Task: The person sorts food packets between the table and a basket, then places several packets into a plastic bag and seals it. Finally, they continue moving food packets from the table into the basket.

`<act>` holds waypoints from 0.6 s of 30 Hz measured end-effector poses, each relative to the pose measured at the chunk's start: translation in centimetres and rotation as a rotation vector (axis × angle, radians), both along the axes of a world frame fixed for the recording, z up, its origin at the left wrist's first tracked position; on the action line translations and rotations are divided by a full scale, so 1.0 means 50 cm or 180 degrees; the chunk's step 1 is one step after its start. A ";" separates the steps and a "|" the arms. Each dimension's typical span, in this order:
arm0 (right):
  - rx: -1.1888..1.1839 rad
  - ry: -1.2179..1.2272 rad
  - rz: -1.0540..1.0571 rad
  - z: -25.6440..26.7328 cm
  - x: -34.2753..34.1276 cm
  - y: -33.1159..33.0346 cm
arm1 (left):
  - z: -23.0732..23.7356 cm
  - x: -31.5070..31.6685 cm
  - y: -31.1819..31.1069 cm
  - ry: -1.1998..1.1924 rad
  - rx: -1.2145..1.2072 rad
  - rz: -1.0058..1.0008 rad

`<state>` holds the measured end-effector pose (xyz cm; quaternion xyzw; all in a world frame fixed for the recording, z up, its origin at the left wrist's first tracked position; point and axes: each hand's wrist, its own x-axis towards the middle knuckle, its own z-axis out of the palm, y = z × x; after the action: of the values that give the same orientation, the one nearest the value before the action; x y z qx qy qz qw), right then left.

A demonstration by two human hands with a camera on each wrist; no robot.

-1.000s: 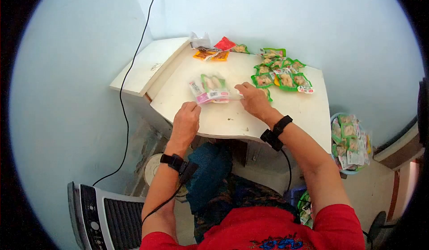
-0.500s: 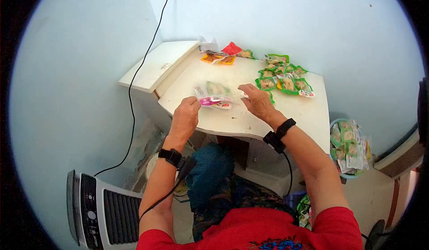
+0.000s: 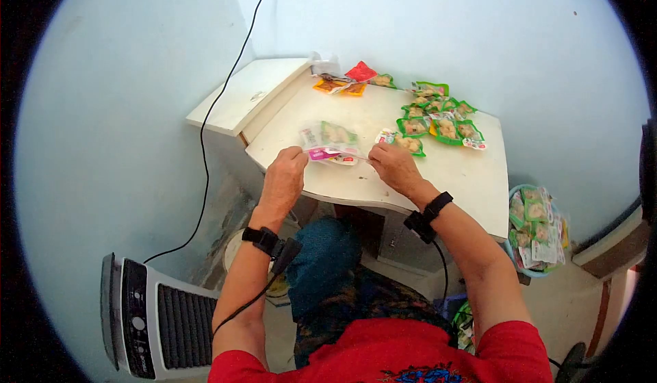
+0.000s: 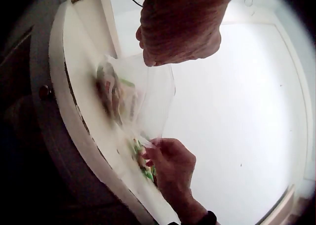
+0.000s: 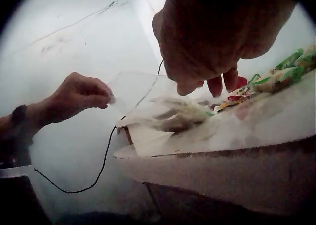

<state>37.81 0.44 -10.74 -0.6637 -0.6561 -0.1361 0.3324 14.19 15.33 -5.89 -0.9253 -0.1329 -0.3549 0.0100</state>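
A clear plastic bag [image 3: 333, 138] with green-edged and purple-printed packets inside lies over the white table, stretched between both hands. The left hand [image 3: 285, 177] pinches its near left corner. At its near right corner is the right hand [image 3: 399, 169], thumb and fingers pinching the edge. In the left wrist view the bag [image 4: 148, 94] spans from the upper hand [image 4: 182, 27] to the other hand [image 4: 173, 163]. The right wrist view shows the left hand [image 5: 74, 99] gripping one corner of the film.
Green-edged packets [image 3: 446, 130] lie in a heap at the table's back right. Red [image 3: 361, 71] and orange [image 3: 340, 86] packets sit at the back. A blue basket [image 3: 530, 271] full of packets stands right of the table. A black cable [image 3: 203, 136] hangs at left.
The right hand, earlier raised with thumb and fingers apart beside the bag, has come down to the bag's right corner and pinches it. The left hand keeps its hold.
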 end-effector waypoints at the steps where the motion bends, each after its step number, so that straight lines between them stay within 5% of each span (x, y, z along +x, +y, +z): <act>1: 0.0041 0.0023 0.0047 0.009 -0.004 -0.005 | -0.001 -0.002 0.001 -0.0037 -0.0013 0.0018; 8: 0.0146 0.0290 0.0274 0.055 -0.010 0.009 | 0.022 -0.019 0.009 -0.0095 -0.0086 -0.0003; 18: 0.0139 -0.0449 0.0574 0.023 -0.019 0.004 | 0.012 -0.020 0.009 -0.0165 -0.0025 -0.0009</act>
<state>36.88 0.64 -9.60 -0.5834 -0.7318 -0.1662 0.3107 13.20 15.76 -5.28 -0.9161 -0.1332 -0.3782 0.0024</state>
